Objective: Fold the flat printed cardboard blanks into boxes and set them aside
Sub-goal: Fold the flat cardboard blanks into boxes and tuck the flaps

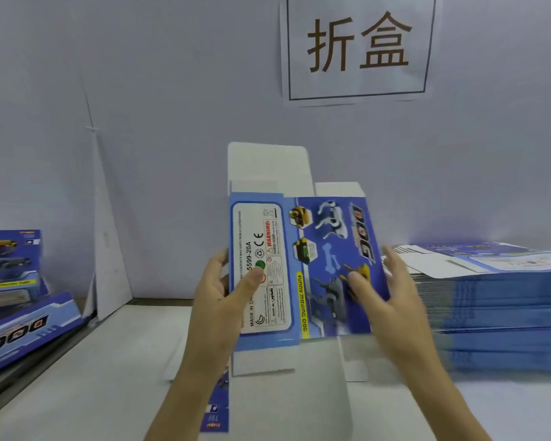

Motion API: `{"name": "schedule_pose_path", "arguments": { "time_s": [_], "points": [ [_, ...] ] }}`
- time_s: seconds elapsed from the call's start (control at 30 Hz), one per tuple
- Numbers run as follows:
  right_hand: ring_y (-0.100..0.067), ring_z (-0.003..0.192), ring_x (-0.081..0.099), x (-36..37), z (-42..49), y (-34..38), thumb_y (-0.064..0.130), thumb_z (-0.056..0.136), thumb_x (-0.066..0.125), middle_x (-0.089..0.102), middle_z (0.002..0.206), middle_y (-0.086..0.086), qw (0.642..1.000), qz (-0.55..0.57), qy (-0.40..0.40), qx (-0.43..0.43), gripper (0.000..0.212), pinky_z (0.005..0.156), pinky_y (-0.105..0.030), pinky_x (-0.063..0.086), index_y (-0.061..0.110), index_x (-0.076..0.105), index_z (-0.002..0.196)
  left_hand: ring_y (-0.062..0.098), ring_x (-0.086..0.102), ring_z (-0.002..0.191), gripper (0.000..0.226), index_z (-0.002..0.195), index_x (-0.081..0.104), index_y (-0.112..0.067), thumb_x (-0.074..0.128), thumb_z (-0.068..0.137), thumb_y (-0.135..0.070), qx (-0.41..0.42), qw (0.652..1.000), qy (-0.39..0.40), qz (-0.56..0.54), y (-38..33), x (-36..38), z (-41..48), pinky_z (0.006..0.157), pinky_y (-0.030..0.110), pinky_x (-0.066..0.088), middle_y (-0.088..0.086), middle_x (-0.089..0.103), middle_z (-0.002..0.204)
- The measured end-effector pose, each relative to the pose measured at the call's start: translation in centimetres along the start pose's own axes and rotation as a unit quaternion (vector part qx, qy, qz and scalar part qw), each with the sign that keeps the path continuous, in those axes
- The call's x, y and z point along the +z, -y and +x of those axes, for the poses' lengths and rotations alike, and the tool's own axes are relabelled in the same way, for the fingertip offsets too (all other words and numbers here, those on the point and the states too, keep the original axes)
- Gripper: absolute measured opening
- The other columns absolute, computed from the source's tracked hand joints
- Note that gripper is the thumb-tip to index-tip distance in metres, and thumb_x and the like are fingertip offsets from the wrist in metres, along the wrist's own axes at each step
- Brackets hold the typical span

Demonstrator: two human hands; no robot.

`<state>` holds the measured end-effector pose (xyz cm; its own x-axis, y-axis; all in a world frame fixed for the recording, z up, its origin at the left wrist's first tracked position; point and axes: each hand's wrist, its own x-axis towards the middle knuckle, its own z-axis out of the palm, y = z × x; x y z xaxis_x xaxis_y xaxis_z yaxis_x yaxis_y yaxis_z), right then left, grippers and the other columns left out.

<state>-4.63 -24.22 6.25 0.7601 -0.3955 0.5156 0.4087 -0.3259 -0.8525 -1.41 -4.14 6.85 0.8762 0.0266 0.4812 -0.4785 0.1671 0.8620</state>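
Our left hand (223,294) pinches the left edge of the cardboard blank (299,265), thumb pressed on its white label panel and fingers curled behind. Our right hand (385,291) grips the right edge, thumb on the printed face. We hold the blank upright in the air above the pale table (93,377), glossy blue side toward us. Its long axis runs vertically, with plain white matte flaps pointing up and down. The sheet is thin and flat, creased between the panels. The print lies sideways: "5599-20A", a CE mark, "WARNING!" and "MADE IN CH…" read bottom to top, while a yellow strip reading "FUNNY MOVING DOG" runs top to bottom. A blocky "DOG" logo sits beside pictures of robot dogs and a bone. To our right, a tall stack of flat blanks (497,300) shows layered blue edges. At the far left, folded boxes (10,265) with the same print rest on the table, one lying down with "DOG" on it. On the wall behind hangs a white paper sign (357,46) with brown characters "折盒" in a thin dark frame.
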Motion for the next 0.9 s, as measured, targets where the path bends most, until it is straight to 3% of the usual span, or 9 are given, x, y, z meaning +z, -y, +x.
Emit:
{"name": "schedule_pose_path", "arguments": {
  "time_s": [0.13, 0.2, 0.3, 0.47, 0.57, 0.63, 0.7, 0.77, 0.9],
  "points": [
    [-0.019, 0.071, 0.075, -1.8, 0.8, -0.1, 0.015, 0.094, 0.06, 0.077, 0.089, 0.0, 0.977, 0.184, 0.022, 0.11, 0.016, 0.048, -0.026, 0.056, 0.017, 0.063, 0.11, -0.01, 0.062, 0.094, 0.086, 0.133, 0.023, -0.058, 0.075, 0.065, -0.051, 0.029, 0.985, 0.047, 0.162, 0.9, 0.5, -0.1, 0.062, 0.012, 0.052, -0.034, 0.058, 0.11],
    [-0.018, 0.069, 0.074, -1.9, 0.8, 0.0, 0.013, 0.096, 0.058, 0.077, 0.086, 0.002, 0.976, 0.199, -0.009, 0.083, 0.012, 0.046, -0.025, 0.055, 0.019, 0.063, 0.104, -0.024, 0.044, 0.102, 0.119, 0.141, -0.006, -0.057, 0.073, 0.053, -0.071, 0.036, 0.939, 0.091, 0.331, 1.3, 0.9, -0.5, 0.071, 0.006, 0.043, -0.032, 0.032, 0.12],
    [-0.014, 0.071, 0.074, -1.7, 0.9, 0.1, 0.011, 0.098, 0.054, 0.077, 0.087, 0.006, 0.98, 0.191, -0.033, 0.046, 0.014, 0.048, -0.023, 0.055, 0.022, 0.061, 0.104, -0.01, 0.034, 0.112, 0.135, 0.142, -0.022, -0.051, 0.059, 0.04, -0.089, 0.002, 0.895, 0.146, 0.421, 2.2, 1.6, -1.0, 0.084, 0.013, 0.038, -0.024, 0.015, 0.128],
    [-0.011, 0.076, 0.074, -1.6, 0.7, 0.3, 0.01, 0.099, 0.052, 0.076, 0.087, 0.011, 0.986, 0.167, -0.007, 0.007, 0.017, 0.05, -0.022, 0.055, 0.024, 0.061, 0.103, -0.006, 0.035, 0.102, 0.126, 0.138, -0.029, -0.048, 0.073, 0.066, -0.064, 0.034, 0.883, 0.104, 0.457, 2.7, 1.3, -0.7, 0.063, 0.001, 0.034, -0.022, 0.014, 0.11],
    [-0.013, 0.084, 0.072, -0.8, 0.5, 0.0, 0.011, 0.1, 0.051, 0.074, 0.093, 0.013, 0.993, 0.12, 0.0, -0.008, 0.017, 0.061, -0.031, 0.059, 0.025, 0.059, 0.103, -0.006, 0.036, 0.1, 0.125, 0.138, -0.029, -0.047, 0.076, 0.07, -0.047, 0.043, 0.894, 0.087, 0.436, 2.9, 1.0, -0.7, 0.062, 0.002, 0.035, -0.022, 0.013, 0.108],
    [-0.001, 0.085, 0.068, -0.3, 0.2, -0.3, 0.014, 0.099, 0.054, 0.072, 0.093, 0.019, 0.997, 0.068, -0.013, -0.03, 0.018, 0.06, -0.018, 0.055, 0.027, 0.055, 0.11, -0.016, 0.036, 0.106, 0.125, 0.141, -0.024, -0.049, 0.077, 0.067, -0.041, 0.028, 0.916, 0.105, 0.385, 3.0, 0.9, -0.6, 0.072, 0.005, 0.036, -0.024, 0.018, 0.116],
    [0.011, 0.084, 0.064, 0.1, 0.0, -0.4, 0.023, 0.097, 0.057, 0.069, 0.097, 0.019, 0.999, 0.034, -0.012, -0.032, 0.038, 0.054, -0.007, 0.048, 0.027, 0.045, 0.132, -0.021, 0.031, 0.117, 0.125, 0.145, -0.016, -0.049, 0.075, 0.06, -0.038, 0.005, 0.938, 0.136, 0.318, 2.7, 0.8, -0.5, 0.086, 0.01, 0.041, -0.026, 0.025, 0.13],
    [0.014, 0.083, 0.063, 0.5, -0.1, -0.6, 0.032, 0.096, 0.055, 0.064, 0.11, 0.015, 0.999, 0.036, 0.007, -0.009, 0.06, 0.052, -0.006, 0.047, 0.031, 0.027, 0.148, -0.006, 0.038, 0.127, 0.125, 0.147, -0.01, -0.048, 0.071, 0.053, -0.04, -0.018, 0.948, 0.171, 0.268, 2.0, 0.8, -0.6, 0.098, 0.022, 0.046, -0.024, 0.03, 0.139],
    [0.009, 0.089, 0.065, 1.0, -0.3, -0.4, 0.047, 0.086, 0.054, 0.065, 0.101, 0.028, 0.996, 0.079, 0.04, -0.003, 0.059, 0.055, -0.011, 0.052, 0.043, 0.031, 0.14, 0.0, 0.056, 0.116, 0.111, 0.147, 0.003, -0.048, 0.064, 0.058, -0.024, -0.087, 0.949, 0.277, 0.125, 1.3, 0.6, -0.6, 0.082, 0.024, 0.056, -0.018, 0.044, 0.135]
  ]
}}
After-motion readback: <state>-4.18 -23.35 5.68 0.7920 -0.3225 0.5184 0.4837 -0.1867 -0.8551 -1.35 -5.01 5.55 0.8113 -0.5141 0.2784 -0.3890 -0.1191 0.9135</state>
